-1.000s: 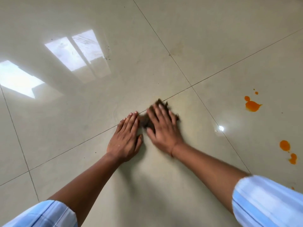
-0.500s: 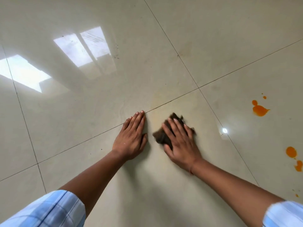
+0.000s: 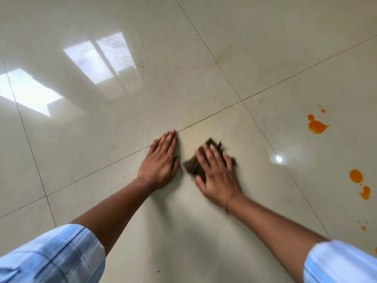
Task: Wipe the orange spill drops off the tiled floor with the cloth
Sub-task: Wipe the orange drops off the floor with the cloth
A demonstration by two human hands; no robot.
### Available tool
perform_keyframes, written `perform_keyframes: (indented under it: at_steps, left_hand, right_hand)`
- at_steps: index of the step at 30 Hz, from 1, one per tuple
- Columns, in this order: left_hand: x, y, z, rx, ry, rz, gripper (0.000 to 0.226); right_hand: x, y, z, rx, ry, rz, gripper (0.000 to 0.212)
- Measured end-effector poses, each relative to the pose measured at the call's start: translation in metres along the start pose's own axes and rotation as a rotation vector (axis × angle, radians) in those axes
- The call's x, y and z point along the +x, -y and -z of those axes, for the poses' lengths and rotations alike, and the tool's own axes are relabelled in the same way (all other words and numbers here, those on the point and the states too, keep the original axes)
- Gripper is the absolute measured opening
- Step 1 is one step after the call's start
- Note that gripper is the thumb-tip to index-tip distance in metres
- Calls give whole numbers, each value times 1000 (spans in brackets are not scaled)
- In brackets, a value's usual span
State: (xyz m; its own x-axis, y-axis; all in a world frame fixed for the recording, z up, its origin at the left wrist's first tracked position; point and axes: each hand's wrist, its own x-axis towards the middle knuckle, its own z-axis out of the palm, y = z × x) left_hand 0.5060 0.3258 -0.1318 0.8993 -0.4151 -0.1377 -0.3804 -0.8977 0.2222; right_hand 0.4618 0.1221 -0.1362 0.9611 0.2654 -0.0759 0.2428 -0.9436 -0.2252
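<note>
My right hand (image 3: 217,172) presses a small dark brown cloth (image 3: 192,166) flat on the glossy beige tiled floor (image 3: 183,58); the cloth sticks out left of and beyond the fingers, and the hand is motion-blurred. My left hand (image 3: 161,160) lies flat on the floor just left of the cloth, fingers together, holding nothing. Orange spill drops sit to the right: one large splat (image 3: 316,126) with small dots above it, a round drop (image 3: 356,176), a smaller one (image 3: 365,192) and tiny specks (image 3: 363,228). A faint yellowish smear (image 3: 195,116) lies on the grout line beyond my hands.
Dark grout lines cross just beyond my hands at a junction (image 3: 242,101). Bright window reflections (image 3: 102,60) glare on the tiles at the left. A small light reflection (image 3: 278,159) shines right of the cloth. Blue checked sleeves (image 3: 51,256) fill the bottom corners.
My right hand has slid the cloth to the right and toward me, away from the grout line and apart from the left hand. The left hand stays flat in place.
</note>
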Motion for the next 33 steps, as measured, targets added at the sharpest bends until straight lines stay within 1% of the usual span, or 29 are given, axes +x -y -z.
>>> perform_keyframes:
  at_steps: [2,3,4,6,8,9,11,12,14,16,17,18,20,21,22,24,27,29,31,33]
  left_hand:
    - [0,2,-1,12,-14,6,66]
    - [-1,1,-3,14,-11,3,66]
    - [-1,1,-3,12,-7,2,66]
    - [0,1,-4,7,-6,13,66]
    - [0,0,-2,-3,6,19,66]
    - [-1,0,-2,-4,11,25,67]
    - [-1,-1,-4,10,14,31,67]
    - [0,-1,-6,18,15,33,67]
    - [0,-2,-8,33,2,46,66]
    - [0,-3,-9,38,-8,38,65]
    - [-1,-3,-9,35,-22,42,65]
    - [-3,-4,-9,25,-48,80,66]
    - [-8,-5,-7,-32,-98,266,68]
    - [-10,-7,-7,-54,-109,360,69]
    - [-11,-7,-7,-63,-114,413,69]
    - [-11,-8,-9,-61,-123,416,68]
    - [-10,-6,-11,-38,-139,405,66]
    - [-8,-5,-13,-41,-150,406,65]
    - [-10,-4,-12,-42,-137,400,65]
    - [-9,-4,-11,-32,-124,383,65]
  right_hand:
    - [55,-4,7,3,-29,-180,71]
    - [66,-5,8,7,-35,-244,71]
    - [65,-4,5,5,-44,-256,72]
    - [23,2,1,-8,-36,-148,72]
    - [-42,7,-1,-31,16,-9,73]
    - [-63,5,1,-22,35,29,73]
    - [-55,-6,2,-5,38,59,72]
    - [-31,-8,2,-14,23,13,71]
    - [30,-6,6,-3,-8,-148,71]
    - [60,2,4,26,-28,-258,71]
    - [52,7,0,22,-48,-235,70]
    - [31,12,-1,15,-49,-162,70]
    - [-31,20,-3,-12,16,16,70]
    - [-52,17,-1,-3,37,71,71]
    - [-54,12,-1,18,45,93,71]
    - [-14,6,-1,25,30,83,70]
    - [89,17,8,28,27,-48,67]
    - [120,24,4,23,44,-92,66]
    - [91,28,1,25,-7,-66,67]
    - [25,30,-1,18,-21,15,69]
